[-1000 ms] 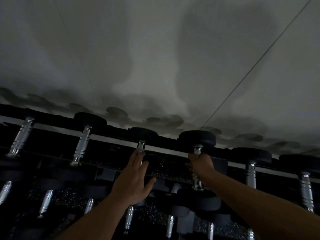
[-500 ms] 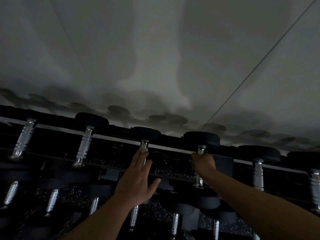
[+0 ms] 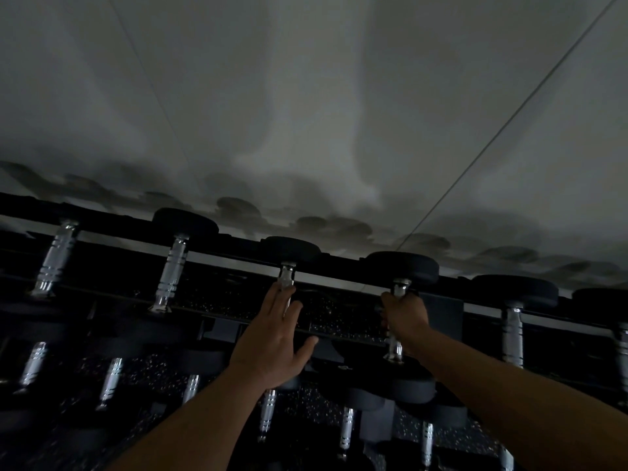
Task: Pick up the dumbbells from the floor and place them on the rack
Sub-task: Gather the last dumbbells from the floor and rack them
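Pale grey wall (image 3: 306,96) is seen behind the black metal rack (image 3: 339,277), whose top tier carries seven chrome-handled black dumbbells, handles running front to back. One dumbbell (image 3: 401,270) is gripped by the closed right hand (image 3: 406,314); the open left hand (image 3: 275,334) holds nothing, its fingertips at another handle

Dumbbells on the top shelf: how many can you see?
7: two at left, one under the left hand, one gripped by the right hand, three at right; more may be hidden.
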